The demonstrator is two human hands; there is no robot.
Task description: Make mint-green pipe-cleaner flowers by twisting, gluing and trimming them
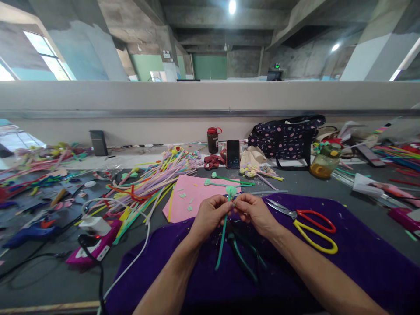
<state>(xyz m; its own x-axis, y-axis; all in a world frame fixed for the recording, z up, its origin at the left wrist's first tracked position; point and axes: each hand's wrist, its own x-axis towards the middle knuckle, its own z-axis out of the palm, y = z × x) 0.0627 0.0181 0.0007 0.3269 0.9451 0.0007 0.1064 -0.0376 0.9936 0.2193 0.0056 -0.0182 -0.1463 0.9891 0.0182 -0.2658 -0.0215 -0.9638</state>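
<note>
Both hands meet over the purple cloth [282,267]. Between their fingertips is a green fuzzy stem [222,245] with a pale green flower-like head [231,191] on top; its tail hangs down. My left hand [211,215] pinches the stem just below the head. My right hand [254,212] is closed at the same spot, its fingertips pressed together; any small piece in them is too small to name. Dark green-handled pliers [244,258] lie beneath the hands. Scissors [308,218] with red and yellow handles rest right of my right hand.
Behind the hands lies a pink sheet [190,197] with small green scraps. Bundled fuzzy stems [157,175], a magenta power strip [95,245] and a blue glue gun [31,232] are at the left. A phone [232,154], red-lidded bottle [213,141], patterned bag [282,140] and jar [324,162] stand behind.
</note>
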